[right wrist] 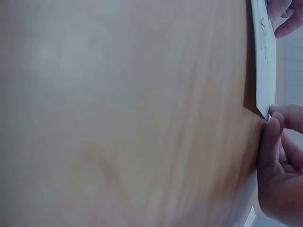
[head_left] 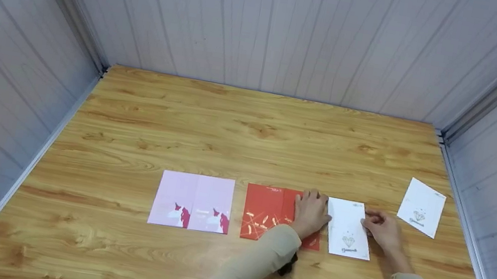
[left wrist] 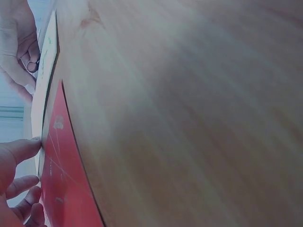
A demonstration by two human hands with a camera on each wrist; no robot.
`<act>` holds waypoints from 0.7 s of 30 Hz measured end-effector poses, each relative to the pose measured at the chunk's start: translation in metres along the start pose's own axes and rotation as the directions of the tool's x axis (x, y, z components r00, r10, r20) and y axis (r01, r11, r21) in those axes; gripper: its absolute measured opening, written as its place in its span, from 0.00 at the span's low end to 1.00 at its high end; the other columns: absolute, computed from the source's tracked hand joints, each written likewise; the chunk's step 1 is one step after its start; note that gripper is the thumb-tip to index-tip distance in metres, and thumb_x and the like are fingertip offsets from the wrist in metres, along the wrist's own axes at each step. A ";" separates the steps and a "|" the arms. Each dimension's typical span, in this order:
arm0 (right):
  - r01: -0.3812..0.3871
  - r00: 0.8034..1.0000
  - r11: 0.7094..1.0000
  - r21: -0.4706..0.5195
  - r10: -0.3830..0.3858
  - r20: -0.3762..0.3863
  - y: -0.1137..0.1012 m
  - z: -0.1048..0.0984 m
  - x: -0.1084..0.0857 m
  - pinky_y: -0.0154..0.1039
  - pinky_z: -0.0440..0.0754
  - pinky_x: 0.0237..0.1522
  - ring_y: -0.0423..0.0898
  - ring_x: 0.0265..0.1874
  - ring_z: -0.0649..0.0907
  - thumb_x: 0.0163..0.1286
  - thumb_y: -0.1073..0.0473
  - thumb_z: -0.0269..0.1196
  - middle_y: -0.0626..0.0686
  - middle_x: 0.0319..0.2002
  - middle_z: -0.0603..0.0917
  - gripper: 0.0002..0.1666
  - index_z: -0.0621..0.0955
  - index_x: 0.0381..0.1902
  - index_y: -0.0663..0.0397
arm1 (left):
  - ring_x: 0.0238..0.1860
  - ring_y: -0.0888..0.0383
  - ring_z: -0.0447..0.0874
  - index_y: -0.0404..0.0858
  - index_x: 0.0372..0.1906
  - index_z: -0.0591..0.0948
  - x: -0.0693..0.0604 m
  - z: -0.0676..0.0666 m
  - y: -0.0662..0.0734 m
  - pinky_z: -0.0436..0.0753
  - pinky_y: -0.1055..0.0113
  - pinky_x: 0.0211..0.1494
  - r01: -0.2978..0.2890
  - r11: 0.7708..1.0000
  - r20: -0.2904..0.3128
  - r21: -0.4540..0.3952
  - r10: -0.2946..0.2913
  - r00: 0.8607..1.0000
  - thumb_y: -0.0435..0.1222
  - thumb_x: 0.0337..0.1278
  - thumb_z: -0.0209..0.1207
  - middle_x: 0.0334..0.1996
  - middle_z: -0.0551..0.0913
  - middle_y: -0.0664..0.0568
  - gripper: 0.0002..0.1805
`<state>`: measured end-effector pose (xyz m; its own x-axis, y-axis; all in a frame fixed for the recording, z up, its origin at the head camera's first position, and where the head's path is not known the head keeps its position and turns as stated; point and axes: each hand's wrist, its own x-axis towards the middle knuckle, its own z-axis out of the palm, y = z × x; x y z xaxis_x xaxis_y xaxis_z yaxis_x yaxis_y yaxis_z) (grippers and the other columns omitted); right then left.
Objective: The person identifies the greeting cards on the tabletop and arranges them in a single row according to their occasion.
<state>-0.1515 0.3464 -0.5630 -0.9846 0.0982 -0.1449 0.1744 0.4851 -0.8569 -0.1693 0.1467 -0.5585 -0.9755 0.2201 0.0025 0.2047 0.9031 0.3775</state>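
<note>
My right hand [head_left: 383, 228] pinches the right edge of a white card [head_left: 348, 229], printed with a diamond shape. In the right wrist view, thumb and forefinger meet at the edge of this card [right wrist: 265, 61], which sits slightly off the wood. My left hand [head_left: 311, 213] lies over the right one of two red cards [head_left: 262, 207], hiding part of it. Its fingers are fairly straight, with the fingertips at the white card's left edge. The left wrist view has the left thumb close to the gap between the red card [left wrist: 66, 175] and the white one.
Two pink cards [head_left: 173, 197] with a red and white print lie side by side on the left. A second white card [head_left: 420, 209] lies askew at the far right. Pale panel walls [head_left: 267, 26] enclose the wooden table [head_left: 249, 134] at the back and sides.
</note>
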 end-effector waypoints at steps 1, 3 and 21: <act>0.001 1.000 1.000 -0.010 -0.001 -0.006 0.000 0.000 0.000 0.31 0.74 0.21 0.40 0.19 0.74 0.57 0.68 0.59 0.53 0.25 0.73 0.18 0.73 0.45 0.73 | 0.41 0.60 0.64 0.49 0.46 0.77 0.000 0.000 0.000 0.60 0.65 0.39 0.001 1.000 0.003 -0.004 -0.001 1.000 0.51 0.42 0.63 0.41 0.71 0.57 0.22; 0.005 1.000 0.999 -0.040 -0.006 -0.015 0.000 0.001 -0.001 0.31 0.74 0.20 0.40 0.20 0.74 0.57 0.68 0.59 0.53 0.25 0.73 0.17 0.74 0.45 0.72 | 0.42 0.60 0.64 0.49 0.46 0.77 0.000 0.001 -0.001 0.60 0.65 0.39 0.003 1.000 0.005 -0.011 -0.003 1.000 0.51 0.42 0.63 0.41 0.71 0.57 0.22; -0.047 0.997 0.988 0.149 0.054 -0.046 0.003 -0.032 -0.006 0.31 0.77 0.26 0.38 0.22 0.78 0.64 0.61 0.55 0.47 0.28 0.76 0.22 0.69 0.49 0.76 | 0.40 0.62 0.67 0.49 0.44 0.79 0.000 -0.003 0.011 0.62 0.69 0.39 -0.024 0.989 -0.058 -0.148 0.015 0.998 0.49 0.46 0.61 0.36 0.73 0.59 0.18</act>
<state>-0.1450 0.3747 -0.5489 -0.9720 0.1643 -0.1678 0.2161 0.3452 -0.9133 -0.1674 0.1551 -0.5512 -0.9753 0.2117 0.0624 0.2135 0.8331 0.5102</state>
